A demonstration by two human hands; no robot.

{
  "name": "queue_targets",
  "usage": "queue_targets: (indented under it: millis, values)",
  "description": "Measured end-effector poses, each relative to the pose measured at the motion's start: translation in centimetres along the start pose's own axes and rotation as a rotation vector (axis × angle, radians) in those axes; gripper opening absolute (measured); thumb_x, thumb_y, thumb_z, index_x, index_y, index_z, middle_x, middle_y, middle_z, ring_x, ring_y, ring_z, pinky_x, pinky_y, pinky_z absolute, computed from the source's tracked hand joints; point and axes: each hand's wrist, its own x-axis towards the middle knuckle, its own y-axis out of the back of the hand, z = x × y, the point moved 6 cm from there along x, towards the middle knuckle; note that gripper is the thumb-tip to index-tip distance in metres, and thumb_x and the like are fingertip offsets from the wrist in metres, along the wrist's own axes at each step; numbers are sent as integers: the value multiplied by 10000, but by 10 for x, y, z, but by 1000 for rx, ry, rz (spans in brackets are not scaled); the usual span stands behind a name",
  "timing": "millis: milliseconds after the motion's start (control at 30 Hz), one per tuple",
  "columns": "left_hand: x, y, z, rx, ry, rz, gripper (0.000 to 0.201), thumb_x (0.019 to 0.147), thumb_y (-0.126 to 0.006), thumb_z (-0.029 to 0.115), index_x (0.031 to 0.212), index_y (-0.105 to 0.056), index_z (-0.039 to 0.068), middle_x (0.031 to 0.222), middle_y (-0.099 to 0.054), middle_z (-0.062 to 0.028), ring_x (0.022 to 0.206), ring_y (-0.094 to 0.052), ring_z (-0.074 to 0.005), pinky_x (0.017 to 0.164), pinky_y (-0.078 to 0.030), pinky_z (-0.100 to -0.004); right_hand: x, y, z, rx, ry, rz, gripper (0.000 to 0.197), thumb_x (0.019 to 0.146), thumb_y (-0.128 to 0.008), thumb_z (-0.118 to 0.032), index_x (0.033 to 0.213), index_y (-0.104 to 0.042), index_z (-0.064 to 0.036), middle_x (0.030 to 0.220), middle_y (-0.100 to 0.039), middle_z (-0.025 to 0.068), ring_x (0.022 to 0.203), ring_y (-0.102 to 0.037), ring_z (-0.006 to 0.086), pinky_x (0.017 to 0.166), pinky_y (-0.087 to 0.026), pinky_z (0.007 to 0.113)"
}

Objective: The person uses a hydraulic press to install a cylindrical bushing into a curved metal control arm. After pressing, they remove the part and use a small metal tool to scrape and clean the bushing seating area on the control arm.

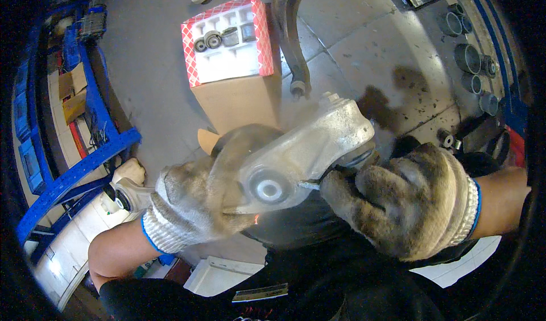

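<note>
**Gloved hands steadying a cast-metal suspension arm for work on its bushing**

The left hand [196,204], in a soiled knit work glove, is closed around the pale cast-metal arm [307,147] from the left, fingers wrapped over its body, apparently to keep the round bushing [268,187] turned up toward the viewer. The right hand [398,204], likewise gloved, is curled tightly and pinches a thin metal tool [310,185], whose tip lies at the bushing's right edge; what kind of tool it is cannot be told. The arm thus runs between the two hands, tilted from lower left to upper right, held above the person's lap rather than resting on any surface. Its far, thicker end [347,119] projects beyond both hands. Behind, on the grey floor [153,65], stands a cardboard box [239,96] carrying an open red-and-white tray [227,39] of small dark bushings. A second, dark arm [290,36] lies beside the box, and metal sleeves [467,58] are set along a rack at right.
</note>
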Motion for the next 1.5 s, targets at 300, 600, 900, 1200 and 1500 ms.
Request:
queue_targets:
  millis: [300, 600, 900, 1200, 1500]
  values:
    - [3, 5, 3, 8, 144, -171, 1004, 642, -828, 564, 1408, -457, 31, 692, -638, -124, 532, -636, -299, 482, -505, -432, -13, -8, 20, 529, -435, 55, 291, 828, -714, -114, 1114, -708, -62, 867, -720, 108, 719, -713, 275, 619, -594, 364]
    - [4, 12, 27, 200, 71, -129, 976, 685, -819, 562, 1407, -464, 9, 1163, -626, -137, 650, -662, -257, 562, -501, -377, -31, -17, 24, 623, -412, 259, 197, 857, -731, -154, 1025, -734, -51, 869, -728, 145, 768, -714, 291, 695, -588, 382]
    - [12, 10, 37, 164, 64, -65, 985, 680, -829, 560, 1392, -477, -23, 1305, -618, -176, 673, -685, -265, 581, -550, -371, -31, -14, 37, 825, -877, -130, 226, 881, -722, -230, 1049, -748, -80, 900, -726, 159, 789, -706, 294, 708, -573, 391]
    - [15, 6, 37, 23, 128, -126, 1046, 711, -861, 435, 1494, -289, 45, 1092, -694, -175, 855, -730, -331, 727, -603, -400, -40, -25, 39, 779, -615, 34, 216, 898, -676, -146, 1079, -722, -38, 896, -718, 195, 786, -699, 335, 707, -577, 398]
    - [13, 2, 34, 48, 121, -146, 1077, 682, -872, 453, 1487, -300, 21, 1051, -692, -184, 775, -728, -320, 642, -592, -414, -49, -13, 30, 603, -301, 106, 224, 923, -657, -160, 1090, -701, -16, 810, -710, 169, 689, -689, 344, 667, -579, 403]
